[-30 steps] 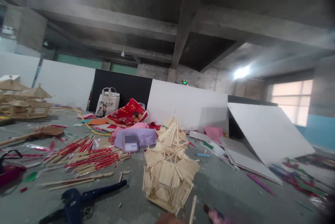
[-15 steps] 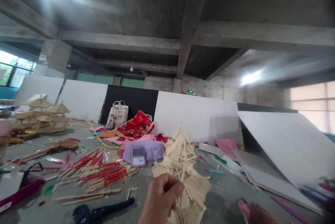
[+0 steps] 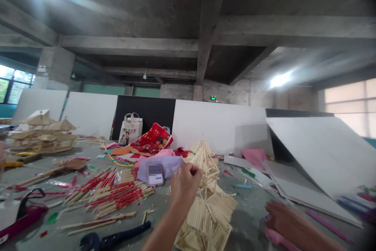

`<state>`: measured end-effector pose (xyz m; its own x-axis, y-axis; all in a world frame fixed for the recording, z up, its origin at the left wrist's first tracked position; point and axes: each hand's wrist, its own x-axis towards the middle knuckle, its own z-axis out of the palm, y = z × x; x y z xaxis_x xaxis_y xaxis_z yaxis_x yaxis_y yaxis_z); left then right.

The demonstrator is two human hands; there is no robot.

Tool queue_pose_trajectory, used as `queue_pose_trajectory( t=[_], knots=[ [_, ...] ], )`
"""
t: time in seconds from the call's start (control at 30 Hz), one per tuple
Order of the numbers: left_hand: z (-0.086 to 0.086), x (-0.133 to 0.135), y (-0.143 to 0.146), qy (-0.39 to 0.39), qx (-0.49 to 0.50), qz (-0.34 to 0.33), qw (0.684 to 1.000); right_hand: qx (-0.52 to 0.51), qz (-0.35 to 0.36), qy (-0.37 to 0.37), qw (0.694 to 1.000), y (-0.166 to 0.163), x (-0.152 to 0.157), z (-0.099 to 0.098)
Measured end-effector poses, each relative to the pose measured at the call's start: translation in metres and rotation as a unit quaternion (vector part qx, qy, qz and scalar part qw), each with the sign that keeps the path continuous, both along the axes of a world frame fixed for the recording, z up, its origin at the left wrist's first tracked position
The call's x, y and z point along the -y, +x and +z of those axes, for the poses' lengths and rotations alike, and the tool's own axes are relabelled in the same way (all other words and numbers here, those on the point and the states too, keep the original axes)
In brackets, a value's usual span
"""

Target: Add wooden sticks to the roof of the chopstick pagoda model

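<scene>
My left hand (image 3: 185, 182) is closed in a pinch beside the upper part of a tiered pagoda model (image 3: 210, 208) made of thin wooden sticks. Whatever sits between its fingertips is too small or hidden to make out. The model stands upright in front of me, its pointed roof at the top and its lower left partly behind my forearm. At the lower right, my right hand (image 3: 283, 219) is blurred, fingers curled over a pink object (image 3: 280, 239) whose kind I cannot tell. That hand is apart from the model.
Bundles of red-and-tan sticks (image 3: 117, 196) lie left, with a dark blue adjustable wrench (image 3: 117, 237) in front. A phone (image 3: 155, 173) leans on purple cloth (image 3: 173, 167). Finished stick pavilions (image 3: 44, 133) stand far left. White boards (image 3: 317, 157) lean at right; a purple stick (image 3: 327, 225) lies near them.
My left hand has risen along the model from its middle tiers towards its upper part. My right hand has come further into view, moving up and left over the pink object. The view has shifted slightly.
</scene>
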<state>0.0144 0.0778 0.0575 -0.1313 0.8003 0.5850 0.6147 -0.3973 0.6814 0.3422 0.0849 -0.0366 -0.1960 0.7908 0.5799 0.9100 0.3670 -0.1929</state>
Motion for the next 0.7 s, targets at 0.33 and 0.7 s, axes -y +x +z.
queue_pose_trajectory(
  t=[0.33,0.7],
  knots=[
    [-0.006,-0.007,0.007,0.018,-0.032,0.042,0.998,-0.052,0.104,0.023,0.993,-0.155,0.029,0.112],
    [-0.006,-0.010,0.012,0.029,-0.067,0.068,0.995,-0.278,0.147,-0.217,0.924,-0.181,-0.030,0.120]
  ],
)
